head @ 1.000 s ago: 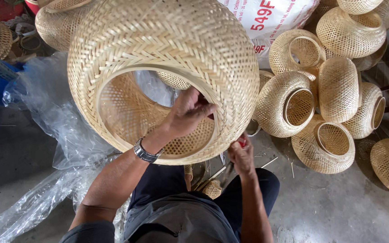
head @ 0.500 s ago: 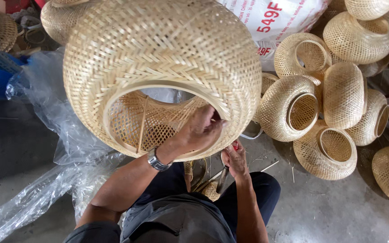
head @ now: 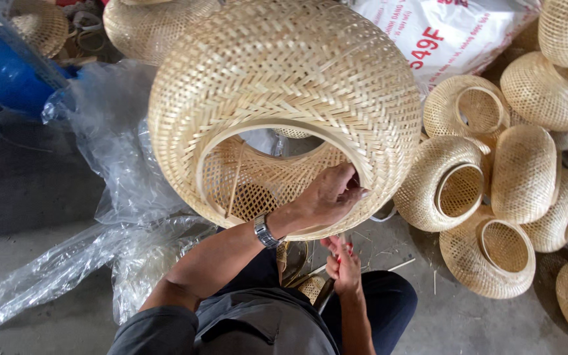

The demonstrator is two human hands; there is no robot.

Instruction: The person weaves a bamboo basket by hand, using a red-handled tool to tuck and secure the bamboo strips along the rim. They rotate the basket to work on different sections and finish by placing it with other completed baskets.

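Left hand (head: 327,197) curled over inner rim of big woven bamboo shade (head: 284,98), propping it tilted above lap. Right hand (head: 344,266) below, closed round red-handled tool (head: 340,253), part hidden. Rim work in hand, I judge; next needs steady hold, careful tool placement.

Right of my grip: pile of smaller woven bamboo shades (head: 488,190) on the concrete floor (head: 468,322), openings facing various ways. Above-right of it: white printed sack (head: 455,33). Left of my grip: crumpled clear plastic sheeting (head: 106,171), spread down to the floor. Far upper left: blue container (head: 8,72), more woven shades (head: 41,23) beyond.
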